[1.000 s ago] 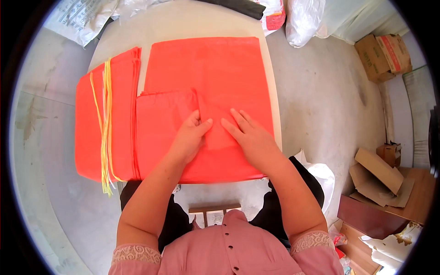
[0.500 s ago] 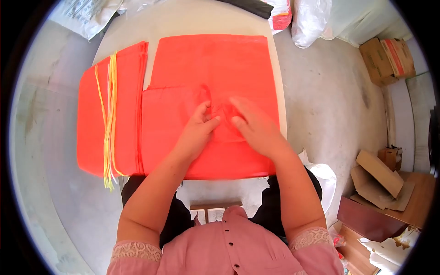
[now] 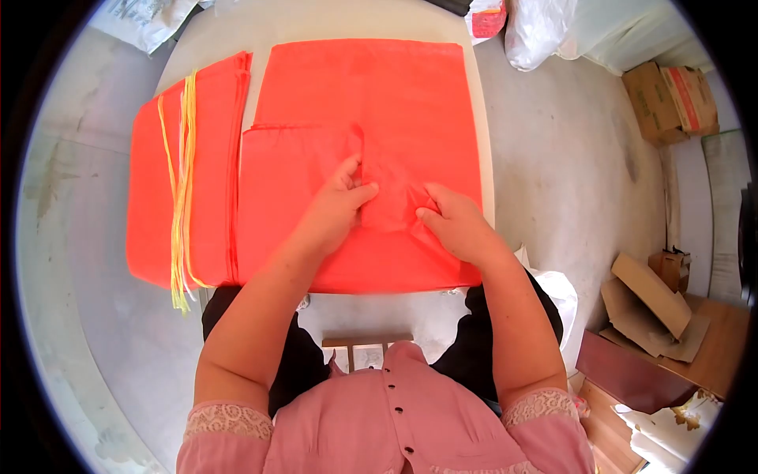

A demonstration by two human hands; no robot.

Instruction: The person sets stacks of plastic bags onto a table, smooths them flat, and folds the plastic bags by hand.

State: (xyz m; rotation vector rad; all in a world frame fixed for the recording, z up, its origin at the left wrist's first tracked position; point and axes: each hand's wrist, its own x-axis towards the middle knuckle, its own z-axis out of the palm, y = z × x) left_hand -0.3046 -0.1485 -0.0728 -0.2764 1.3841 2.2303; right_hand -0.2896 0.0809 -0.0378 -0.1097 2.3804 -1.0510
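Pulled a little toward the right of the frame since the earlier picture, the right hand (image 3: pixel 456 225) now pinches a crumpled bit of red sheeting, where its fingers were more spread before; the red pieces also sit slightly higher in the frame.

Largest is the pale table (image 3: pixel 363 20), its far end bare at the top centre. On it, the wide red sheet (image 3: pixel 410 87) fills the centre, reaching to the table's near edge. To its left, a folded red stack (image 3: pixel 213 174) lies slightly slanted, its layered edge facing the wide sheet. A smaller red panel (image 3: pixel 292 166) lies over the wide sheet's left part, its upper edge level with the forearms' far reach.

At the right of the frame, an open carton (image 3: pixel 655 304) stands with flaps raised, and a closed carton (image 3: pixel 671 103) is at the upper right.

Both hands are near the middle of the red sheeting. The left hand (image 3: pixel 335 201) rests at the panel's right edge, thumb and bent forefinger slightly apart; whether it grips the material cannot be told. The right hand's thumb and forefinger are closed on the gathered material. Thinnest are the yellow strings (image 3: pixel 185 174), lying lengthwise across the folded stack, ends hanging over its near edge.
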